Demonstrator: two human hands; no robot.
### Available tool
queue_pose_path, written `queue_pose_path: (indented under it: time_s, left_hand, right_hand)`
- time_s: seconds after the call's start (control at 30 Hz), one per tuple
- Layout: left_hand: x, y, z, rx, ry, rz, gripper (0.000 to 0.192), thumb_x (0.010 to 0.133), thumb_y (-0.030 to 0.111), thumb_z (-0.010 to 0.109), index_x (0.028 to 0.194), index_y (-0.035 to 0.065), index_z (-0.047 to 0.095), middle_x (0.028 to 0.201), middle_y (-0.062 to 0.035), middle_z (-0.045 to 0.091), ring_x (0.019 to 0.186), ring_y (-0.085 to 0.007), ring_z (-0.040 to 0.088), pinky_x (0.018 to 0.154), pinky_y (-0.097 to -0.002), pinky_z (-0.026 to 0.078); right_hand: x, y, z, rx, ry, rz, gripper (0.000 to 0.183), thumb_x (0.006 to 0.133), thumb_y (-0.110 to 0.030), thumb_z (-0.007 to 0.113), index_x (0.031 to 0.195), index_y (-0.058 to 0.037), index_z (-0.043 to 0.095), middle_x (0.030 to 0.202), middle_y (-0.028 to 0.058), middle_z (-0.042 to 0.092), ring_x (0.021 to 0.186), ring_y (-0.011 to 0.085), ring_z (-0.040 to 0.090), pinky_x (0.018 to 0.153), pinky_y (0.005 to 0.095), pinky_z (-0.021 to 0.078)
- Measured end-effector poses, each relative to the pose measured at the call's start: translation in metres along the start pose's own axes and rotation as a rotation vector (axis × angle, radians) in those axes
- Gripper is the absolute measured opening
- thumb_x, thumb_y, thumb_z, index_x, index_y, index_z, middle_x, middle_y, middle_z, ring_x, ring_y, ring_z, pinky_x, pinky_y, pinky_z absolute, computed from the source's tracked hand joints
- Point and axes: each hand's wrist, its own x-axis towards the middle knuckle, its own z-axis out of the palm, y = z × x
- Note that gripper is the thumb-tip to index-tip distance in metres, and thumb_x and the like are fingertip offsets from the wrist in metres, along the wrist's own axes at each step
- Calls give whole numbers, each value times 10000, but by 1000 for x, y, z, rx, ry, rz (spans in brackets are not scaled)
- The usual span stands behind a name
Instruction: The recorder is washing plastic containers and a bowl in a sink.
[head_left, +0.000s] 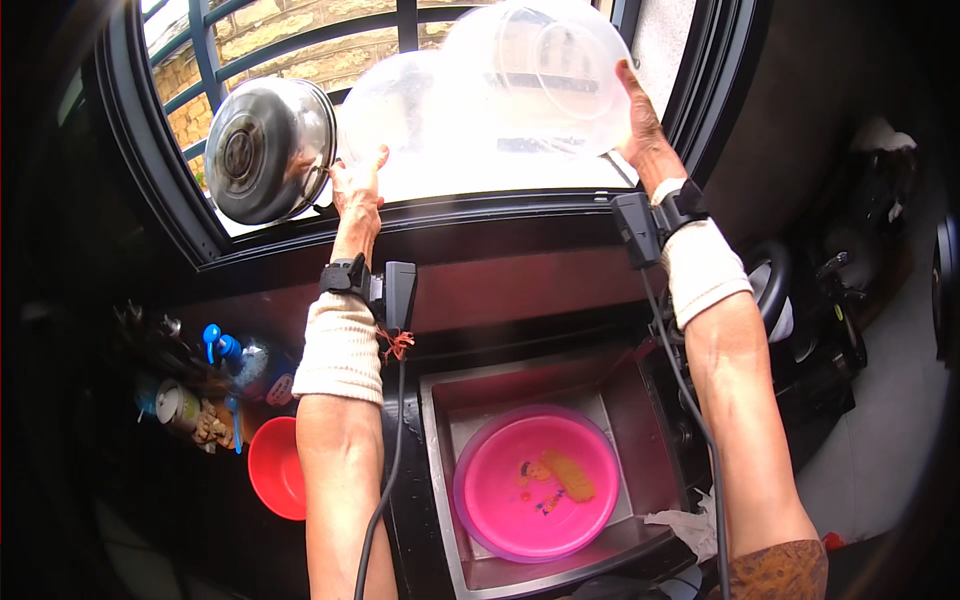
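Observation:
Two clear plastic bowls stand at the open window, their outlines partly lost in glare. My right hand (643, 129) grips the right side of the larger clear plastic bowl (574, 71), thumb pointing up along its edge. Lower and to the left, the other clear plastic bowl (394, 101) overlaps it. My left hand (358, 187) is between this bowl and a shiny metal pot (259, 154) tilted on its side. The left thumb lies against the bowl, while the fingers reach the pot's rim; whether they grip anything is hard to see.
Below me a steel sink (645, 465) holds a pink plastic basin (510, 517) with a yellowish sponge-like thing (568, 474). On the left are a red bowl (276, 469) and a blue-topped pump bottle (259, 371). Dark bars (300, 45) cross the window outside. Cables hang from both wrists.

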Motion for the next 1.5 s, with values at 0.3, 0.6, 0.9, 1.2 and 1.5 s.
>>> queue_pose_path:
  time_s: [0.3,0.6,0.9,1.2,1.5]
  left_hand:
    - [20,-15,-10,38,168,128,877,635,364,788,1289,5,328,1199,-238,444,1084,-332,471,873,-406,430]
    - [12,-14,-2,-10,155,115,849,635,336,792,1269,-11,346,1232,-245,409,1140,-331,443,944,-412,378]
    - [6,-4,0,21,171,107,810,634,338,804,1234,-1,378,1167,-216,480,1071,-299,500,897,-384,419]
    - [2,1,-7,-33,179,126,801,618,320,807,1214,-16,391,1020,-179,539,608,-175,557,396,-233,428]
    - [-3,1,0,-67,98,105,778,622,331,805,1197,-3,400,1025,-156,546,694,-183,573,402,-234,446]
  right_hand:
    - [-61,-62,28,21,289,254,763,781,-643,458,1318,-107,383,1310,136,401,1211,334,355,917,586,323]
    - [-17,-14,-18,-638,103,199,797,823,-612,443,1400,-106,230,1447,110,250,1333,301,215,976,558,328]
    - [-18,-37,-19,-1261,380,112,760,775,-666,478,1121,7,559,1022,258,600,943,377,606,751,444,517]
    - [-12,-13,40,-1604,-482,-76,991,604,-475,757,1348,6,314,1352,280,333,1272,366,329,1055,407,284]
    - [-10,57,-3,-2026,-270,-299,748,721,-213,676,1375,-183,315,1318,225,392,1219,382,378,988,475,369]
